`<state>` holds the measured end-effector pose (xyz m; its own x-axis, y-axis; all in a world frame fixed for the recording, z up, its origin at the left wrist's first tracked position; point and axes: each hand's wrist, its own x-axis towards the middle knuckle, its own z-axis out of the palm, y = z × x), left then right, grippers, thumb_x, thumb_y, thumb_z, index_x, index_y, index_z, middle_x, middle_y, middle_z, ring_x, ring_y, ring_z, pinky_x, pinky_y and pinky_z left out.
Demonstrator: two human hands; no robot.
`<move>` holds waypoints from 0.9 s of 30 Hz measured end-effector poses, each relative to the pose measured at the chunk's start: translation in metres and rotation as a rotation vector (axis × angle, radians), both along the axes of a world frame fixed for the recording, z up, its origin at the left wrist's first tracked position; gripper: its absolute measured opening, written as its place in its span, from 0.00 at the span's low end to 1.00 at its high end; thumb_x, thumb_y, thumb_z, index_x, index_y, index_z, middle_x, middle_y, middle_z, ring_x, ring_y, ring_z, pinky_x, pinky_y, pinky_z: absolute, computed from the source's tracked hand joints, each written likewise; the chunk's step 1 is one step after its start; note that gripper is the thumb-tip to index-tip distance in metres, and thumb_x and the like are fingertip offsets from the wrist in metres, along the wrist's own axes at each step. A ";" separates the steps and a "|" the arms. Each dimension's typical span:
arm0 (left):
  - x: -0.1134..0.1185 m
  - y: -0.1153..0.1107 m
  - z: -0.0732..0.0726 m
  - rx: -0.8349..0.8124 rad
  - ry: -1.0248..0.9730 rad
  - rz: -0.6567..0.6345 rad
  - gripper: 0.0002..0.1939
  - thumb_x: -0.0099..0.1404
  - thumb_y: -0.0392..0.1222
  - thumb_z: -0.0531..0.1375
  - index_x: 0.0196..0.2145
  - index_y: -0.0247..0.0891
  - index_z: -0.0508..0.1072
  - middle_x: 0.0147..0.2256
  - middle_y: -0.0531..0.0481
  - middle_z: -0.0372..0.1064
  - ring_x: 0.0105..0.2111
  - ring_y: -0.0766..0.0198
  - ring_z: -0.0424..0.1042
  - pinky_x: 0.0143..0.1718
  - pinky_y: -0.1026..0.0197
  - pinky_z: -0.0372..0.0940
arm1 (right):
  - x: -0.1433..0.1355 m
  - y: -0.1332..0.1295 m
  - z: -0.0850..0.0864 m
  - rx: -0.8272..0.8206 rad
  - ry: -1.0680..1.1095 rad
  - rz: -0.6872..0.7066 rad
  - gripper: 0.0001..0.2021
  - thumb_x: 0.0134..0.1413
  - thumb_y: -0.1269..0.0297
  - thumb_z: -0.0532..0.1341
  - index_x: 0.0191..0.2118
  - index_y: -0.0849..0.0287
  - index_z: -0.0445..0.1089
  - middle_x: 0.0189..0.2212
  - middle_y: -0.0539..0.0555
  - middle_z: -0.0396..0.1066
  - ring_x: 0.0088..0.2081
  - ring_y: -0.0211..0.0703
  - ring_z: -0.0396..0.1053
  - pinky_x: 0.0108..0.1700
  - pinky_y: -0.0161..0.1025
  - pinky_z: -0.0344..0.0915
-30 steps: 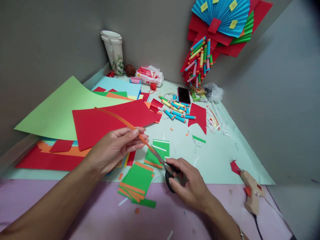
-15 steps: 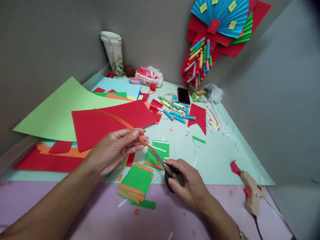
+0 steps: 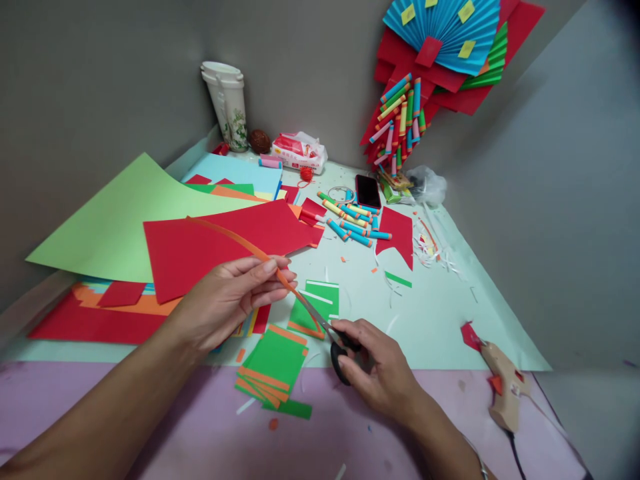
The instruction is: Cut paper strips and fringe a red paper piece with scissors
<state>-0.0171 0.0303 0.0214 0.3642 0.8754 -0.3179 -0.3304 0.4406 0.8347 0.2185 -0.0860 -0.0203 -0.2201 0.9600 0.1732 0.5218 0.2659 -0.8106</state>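
My left hand (image 3: 240, 293) pinches a long, narrow orange paper strip (image 3: 230, 237) between thumb and fingers. One end of the strip reaches back over a red paper sheet (image 3: 215, 247); the other runs down to the scissors. In my right hand (image 3: 380, 367) are scissors with black handles (image 3: 339, 363), their blades lying along the strip just past my left fingertips. Whether the blades are fully closed is hard to see. Below them lie green paper pieces (image 3: 280, 357) with orange strips on top, and another green piece (image 3: 325, 293) sits just behind.
A glue gun (image 3: 505, 387) with a cord lies at the right. Behind are rolled paper tubes (image 3: 355, 223), a phone (image 3: 368, 192), a tissue pack (image 3: 299, 153) and a white cup (image 3: 227, 107). A paper fan decoration (image 3: 445, 33) leans on the wall. Light green paper (image 3: 110, 220) spreads left.
The scissor blades have swung slightly closer together along the orange strip. My left hand keeps its hold on the strip almost unmoved.
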 end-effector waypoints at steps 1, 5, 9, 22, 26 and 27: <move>0.000 0.000 0.000 0.001 -0.002 0.001 0.12 0.58 0.42 0.69 0.38 0.33 0.79 0.34 0.46 0.80 0.33 0.65 0.79 0.37 0.68 0.75 | 0.000 0.000 0.000 -0.001 -0.002 -0.001 0.23 0.53 0.74 0.60 0.56 0.53 0.66 0.36 0.51 0.70 0.34 0.39 0.68 0.39 0.34 0.66; 0.000 0.000 0.000 0.003 -0.005 -0.001 0.12 0.58 0.42 0.69 0.38 0.33 0.79 0.34 0.45 0.80 0.33 0.65 0.79 0.36 0.68 0.75 | 0.000 0.000 0.000 -0.007 -0.011 -0.013 0.23 0.53 0.74 0.60 0.55 0.52 0.66 0.36 0.51 0.70 0.34 0.39 0.69 0.38 0.34 0.66; 0.000 0.001 0.000 0.013 -0.002 -0.003 0.12 0.58 0.43 0.69 0.37 0.33 0.79 0.33 0.45 0.80 0.33 0.65 0.79 0.37 0.68 0.75 | 0.000 -0.001 -0.001 0.002 -0.015 -0.018 0.22 0.53 0.74 0.60 0.55 0.52 0.67 0.36 0.51 0.70 0.34 0.39 0.69 0.38 0.34 0.66; 0.000 0.000 0.001 -0.001 -0.007 0.010 0.09 0.59 0.40 0.68 0.37 0.33 0.80 0.32 0.47 0.80 0.32 0.66 0.79 0.35 0.68 0.74 | 0.000 -0.002 -0.001 0.029 -0.041 -0.016 0.22 0.54 0.73 0.60 0.55 0.53 0.67 0.35 0.52 0.71 0.33 0.40 0.70 0.37 0.35 0.67; 0.000 0.000 0.002 -0.001 -0.014 0.007 0.10 0.58 0.40 0.69 0.37 0.33 0.80 0.32 0.47 0.81 0.32 0.66 0.79 0.36 0.68 0.74 | 0.001 -0.002 -0.002 0.031 -0.050 -0.011 0.22 0.54 0.73 0.60 0.55 0.53 0.67 0.36 0.53 0.72 0.35 0.41 0.70 0.38 0.35 0.67; 0.000 0.000 0.002 0.000 -0.015 0.009 0.10 0.58 0.40 0.69 0.37 0.33 0.80 0.32 0.47 0.81 0.32 0.66 0.79 0.36 0.68 0.74 | 0.001 -0.002 -0.002 0.033 -0.051 -0.011 0.22 0.54 0.73 0.60 0.55 0.53 0.67 0.36 0.53 0.72 0.35 0.41 0.70 0.38 0.35 0.67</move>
<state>-0.0171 0.0298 0.0233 0.3612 0.8785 -0.3127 -0.3463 0.4377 0.8297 0.2195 -0.0879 -0.0222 -0.2185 0.9565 0.1932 0.5656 0.2855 -0.7737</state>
